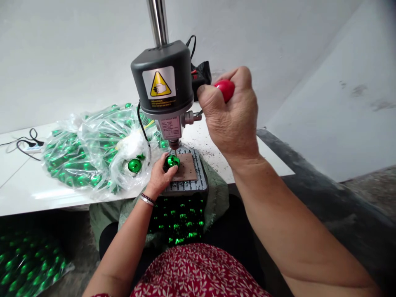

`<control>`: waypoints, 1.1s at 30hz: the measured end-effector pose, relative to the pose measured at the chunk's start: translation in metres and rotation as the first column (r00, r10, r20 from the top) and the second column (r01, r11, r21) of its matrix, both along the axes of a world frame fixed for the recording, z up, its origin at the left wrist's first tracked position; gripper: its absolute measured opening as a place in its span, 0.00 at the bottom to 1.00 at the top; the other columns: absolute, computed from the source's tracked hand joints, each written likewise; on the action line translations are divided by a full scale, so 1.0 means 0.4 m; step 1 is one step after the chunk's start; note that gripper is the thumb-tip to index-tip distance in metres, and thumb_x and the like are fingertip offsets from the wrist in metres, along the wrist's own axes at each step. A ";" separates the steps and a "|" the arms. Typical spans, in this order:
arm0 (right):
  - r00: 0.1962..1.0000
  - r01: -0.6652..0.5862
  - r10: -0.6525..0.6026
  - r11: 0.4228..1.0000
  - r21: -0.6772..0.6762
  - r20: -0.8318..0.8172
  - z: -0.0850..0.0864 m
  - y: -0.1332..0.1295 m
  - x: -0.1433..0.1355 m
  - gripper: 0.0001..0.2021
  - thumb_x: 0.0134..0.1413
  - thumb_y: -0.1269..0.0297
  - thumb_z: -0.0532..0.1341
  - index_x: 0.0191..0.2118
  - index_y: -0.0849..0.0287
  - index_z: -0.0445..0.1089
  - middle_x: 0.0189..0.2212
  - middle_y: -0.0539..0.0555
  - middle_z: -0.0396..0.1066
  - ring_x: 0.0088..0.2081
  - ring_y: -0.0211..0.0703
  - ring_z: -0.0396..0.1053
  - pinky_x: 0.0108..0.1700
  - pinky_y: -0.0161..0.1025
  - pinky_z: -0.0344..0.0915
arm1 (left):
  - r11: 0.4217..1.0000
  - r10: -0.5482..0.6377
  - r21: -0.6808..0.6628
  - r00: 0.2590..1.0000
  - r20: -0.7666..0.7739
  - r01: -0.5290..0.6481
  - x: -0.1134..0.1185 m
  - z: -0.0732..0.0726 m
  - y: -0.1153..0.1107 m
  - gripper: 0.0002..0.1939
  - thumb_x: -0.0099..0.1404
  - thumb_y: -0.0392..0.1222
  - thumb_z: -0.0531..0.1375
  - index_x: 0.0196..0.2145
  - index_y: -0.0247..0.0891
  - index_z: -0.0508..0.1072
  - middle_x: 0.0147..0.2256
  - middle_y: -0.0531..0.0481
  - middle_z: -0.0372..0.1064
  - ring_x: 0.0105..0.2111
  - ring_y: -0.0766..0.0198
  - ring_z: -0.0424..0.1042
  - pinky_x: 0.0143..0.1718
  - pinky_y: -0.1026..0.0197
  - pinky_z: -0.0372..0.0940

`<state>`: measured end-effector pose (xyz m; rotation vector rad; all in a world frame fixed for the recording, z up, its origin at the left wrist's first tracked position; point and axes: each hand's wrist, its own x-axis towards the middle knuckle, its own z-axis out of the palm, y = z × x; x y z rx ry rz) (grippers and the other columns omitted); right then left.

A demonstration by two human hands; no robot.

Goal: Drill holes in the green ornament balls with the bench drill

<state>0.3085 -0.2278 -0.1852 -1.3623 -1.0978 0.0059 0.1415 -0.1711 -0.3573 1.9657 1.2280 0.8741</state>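
My left hand grips a shiny green ball on a brown board, which lies on the drill press base. Right above the ball is the drill chuck, its thin bit reaching down to the ball's top; whether it has gone in I cannot tell. My right hand is closed around the red knob of the drill press lever, to the right of the dark motor housing. A warning sticker marks the housing's front.
Clear plastic bags full of green balls cover the table's left side; one loose-looking ball shows at an opening. More green balls sit below the base at my lap. Another bag lies lower left. Dark shavings dot the tabletop.
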 end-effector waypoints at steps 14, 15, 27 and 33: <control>1.000 0.002 -0.002 1.000 -0.022 -0.007 0.002 -0.005 0.000 0.10 0.56 0.59 0.56 0.32 0.57 0.54 0.26 0.43 0.55 0.33 0.25 0.67 0.49 0.36 0.72 | 0.998 0.041 -0.043 0.999 0.036 -0.039 0.019 0.005 0.011 0.26 0.54 0.43 0.67 0.51 0.36 0.72 0.46 0.45 0.74 0.49 0.54 0.71 0.55 0.51 0.63; 1.000 0.004 -0.004 1.000 -0.025 -0.003 0.001 -0.005 0.000 0.10 0.57 0.59 0.56 0.32 0.57 0.54 0.26 0.43 0.55 0.33 0.25 0.68 0.49 0.36 0.72 | 0.998 0.041 -0.052 0.998 0.046 -0.039 0.020 0.005 0.011 0.27 0.54 0.43 0.67 0.52 0.36 0.72 0.47 0.44 0.74 0.49 0.53 0.71 0.55 0.51 0.63; 1.000 0.008 -0.006 0.998 -0.056 0.022 -0.003 -0.005 0.001 0.10 0.59 0.59 0.54 0.32 0.57 0.52 0.27 0.44 0.52 0.34 0.24 0.68 0.44 0.30 0.69 | 0.998 -0.026 0.055 1.000 0.011 0.026 0.016 0.002 0.017 0.27 0.50 0.39 0.68 0.49 0.38 0.72 0.47 0.44 0.73 0.51 0.51 0.70 0.57 0.49 0.62; 0.998 0.008 -0.009 1.000 0.022 0.064 -0.023 -0.002 0.006 0.11 0.59 0.59 0.57 0.32 0.58 0.54 0.26 0.43 0.56 0.29 0.23 0.63 0.38 0.28 0.67 | 0.997 -0.038 -0.068 0.998 0.041 0.041 0.012 0.011 0.011 0.25 0.53 0.40 0.66 0.50 0.37 0.72 0.42 0.50 0.75 0.45 0.57 0.72 0.52 0.55 0.66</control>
